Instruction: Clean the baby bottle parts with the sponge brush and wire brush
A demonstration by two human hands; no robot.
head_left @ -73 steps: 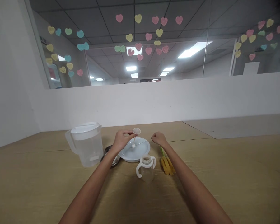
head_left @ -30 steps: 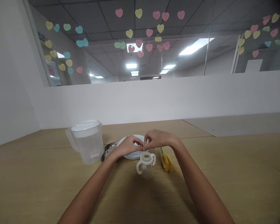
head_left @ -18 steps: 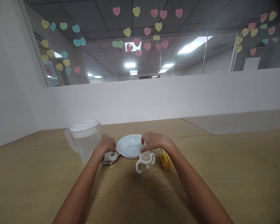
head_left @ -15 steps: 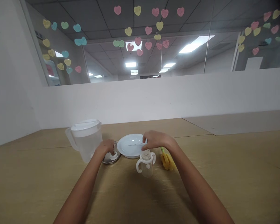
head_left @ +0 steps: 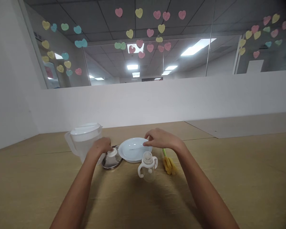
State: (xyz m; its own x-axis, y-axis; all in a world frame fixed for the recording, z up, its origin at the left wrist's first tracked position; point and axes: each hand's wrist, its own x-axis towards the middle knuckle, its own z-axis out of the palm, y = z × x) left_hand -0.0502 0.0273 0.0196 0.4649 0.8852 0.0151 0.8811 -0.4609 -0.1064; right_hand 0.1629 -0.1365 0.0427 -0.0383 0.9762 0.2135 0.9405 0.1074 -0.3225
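Note:
On the left, my left hand pinches a small white ring-shaped bottle part over a round metal tray. My right hand hovers at the right rim of a pale shallow bowl, its thumb and fingers curved and apart; I see nothing between them. In that bowl shows a thin pale line, too fine to name. In front of the bowl stands a clear baby bottle with two white handles and an uncapped, translucent top.
A lidded translucent pitcher stands behind my left hand, close to the tray. Right of the bottle lies a yellow sponge-headed brush with a green handle. A white wall runs behind the wooden table.
My left hand has raised the white ring-shaped part and drawn it slightly left over the tray. My right hand has moved up and away from the bottle's top to the bowl's rim.

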